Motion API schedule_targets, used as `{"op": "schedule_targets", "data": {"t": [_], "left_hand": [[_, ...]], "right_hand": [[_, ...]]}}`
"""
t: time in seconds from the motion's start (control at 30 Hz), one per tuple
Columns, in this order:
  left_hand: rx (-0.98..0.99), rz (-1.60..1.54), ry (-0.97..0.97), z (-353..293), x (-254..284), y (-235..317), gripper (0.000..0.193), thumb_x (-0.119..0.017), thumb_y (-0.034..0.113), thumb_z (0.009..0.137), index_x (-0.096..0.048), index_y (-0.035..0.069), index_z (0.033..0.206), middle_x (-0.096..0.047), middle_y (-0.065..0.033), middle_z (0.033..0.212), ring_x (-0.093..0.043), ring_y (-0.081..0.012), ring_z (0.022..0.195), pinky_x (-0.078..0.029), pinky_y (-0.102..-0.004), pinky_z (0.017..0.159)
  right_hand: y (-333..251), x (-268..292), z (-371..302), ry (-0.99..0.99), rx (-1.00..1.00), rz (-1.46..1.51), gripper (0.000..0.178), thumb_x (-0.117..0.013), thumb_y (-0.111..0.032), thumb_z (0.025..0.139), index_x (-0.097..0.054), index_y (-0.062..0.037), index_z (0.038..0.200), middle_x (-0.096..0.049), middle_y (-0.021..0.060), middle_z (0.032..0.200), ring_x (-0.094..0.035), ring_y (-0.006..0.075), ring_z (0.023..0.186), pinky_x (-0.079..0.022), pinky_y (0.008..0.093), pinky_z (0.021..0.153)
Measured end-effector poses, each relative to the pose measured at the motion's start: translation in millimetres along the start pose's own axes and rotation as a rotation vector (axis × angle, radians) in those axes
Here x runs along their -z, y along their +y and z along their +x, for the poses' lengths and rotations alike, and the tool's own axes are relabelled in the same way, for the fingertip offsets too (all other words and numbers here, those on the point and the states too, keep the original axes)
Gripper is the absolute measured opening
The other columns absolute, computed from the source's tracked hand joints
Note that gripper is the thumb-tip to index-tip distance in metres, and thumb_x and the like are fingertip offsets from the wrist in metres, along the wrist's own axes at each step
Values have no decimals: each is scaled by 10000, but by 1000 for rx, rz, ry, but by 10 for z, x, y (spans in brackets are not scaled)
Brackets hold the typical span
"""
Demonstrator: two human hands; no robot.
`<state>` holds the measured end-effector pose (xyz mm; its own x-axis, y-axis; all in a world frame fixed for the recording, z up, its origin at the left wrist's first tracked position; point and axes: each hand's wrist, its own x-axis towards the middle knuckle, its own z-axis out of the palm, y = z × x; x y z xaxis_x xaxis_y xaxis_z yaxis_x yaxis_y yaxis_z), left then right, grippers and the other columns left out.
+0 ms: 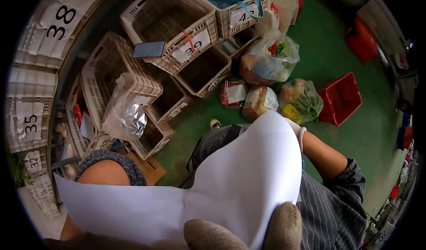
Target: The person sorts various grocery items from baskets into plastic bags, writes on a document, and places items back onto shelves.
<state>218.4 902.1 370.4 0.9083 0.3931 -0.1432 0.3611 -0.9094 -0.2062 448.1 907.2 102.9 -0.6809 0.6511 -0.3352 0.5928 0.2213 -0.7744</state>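
Note:
A large white sheet of paper (242,174) is held up close before me, curving across the lower middle. At the bottom edge, gloved fingers of my left hand (215,235) press against its near side; the rest of that hand is cut off or hidden. My right hand (294,126), gloved with a pale cuff at the wrist, grips the paper's far right edge. Its fingers are mostly hidden behind the sheet. Beyond the paper, on the floor, lie a clear bag of food (260,102) and a bag with green vegetables (301,101).
Beige plastic crates (177,13) with paper labels stand at the upper left, a phone (148,49) on one rim. A clear plastic bag (122,110) hangs over another crate. A red basket (340,99) and a full bag (270,61) sit on the green floor (326,41).

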Motion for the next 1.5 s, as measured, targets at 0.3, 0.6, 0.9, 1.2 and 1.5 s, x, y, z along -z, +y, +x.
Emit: {"op": "schedule_targets", "data": {"t": [0.3, 0.6, 0.9, 1.2, 1.5], "left_hand": [[5, -36, -4, -8, -182, 36, 569, -618, 135, 754, -428, 123, 1290, -541, -55, 655, -592, -199, 558, -449, -325, 478], [94, -22, 0, 127, -90, 132, 656, -607, 129, 765, -359, 131, 1372, -551, -67, 674, -598, -206, 560, -453, -325, 473], [648, -80, -12, 469, -1566, -89, 567, -508, 125, 865, -349, 170, 1407, -594, -93, 693, -644, -214, 530, -507, -326, 421], [632, -479, -223, 598, -2827, 524, 169, -528, 131, 825, -695, 148, 847, -570, -102, 910, -648, -272, 709, -527, -374, 623], [350, -766, -359, 864, -2584, 367, 482, -647, 468, 765, -658, 56, 1014, -555, -110, 1104, -582, -286, 979, -467, -392, 861]], "right_hand": [[-51, -40, 80, -50, 62, -6, 245, -626, -193, 806, -630, -32, 990, -605, 157, 972, -590, 312, 946, -480, 374, 834], [121, -379, 370, -274, 18, -149, 537, -578, -433, 853, -518, -96, 1267, -581, 160, 1217, -562, 282, 1114, -419, 345, 972], [46, -136, 74, -209, 63, -262, 365, -637, -200, 797, -546, -147, 1147, -553, 148, 1147, -579, 338, 1033, -478, 409, 868], [462, 26, -150, -168, -84, 361, 113, -643, -108, 795, -593, -43, 873, -615, 82, 819, -594, 229, 782, -481, 313, 729], [293, 177, -84, 34, 203, -134, 158, -649, -174, 775, -648, -120, 924, -585, 103, 932, -588, 295, 898, -487, 392, 775]]}}
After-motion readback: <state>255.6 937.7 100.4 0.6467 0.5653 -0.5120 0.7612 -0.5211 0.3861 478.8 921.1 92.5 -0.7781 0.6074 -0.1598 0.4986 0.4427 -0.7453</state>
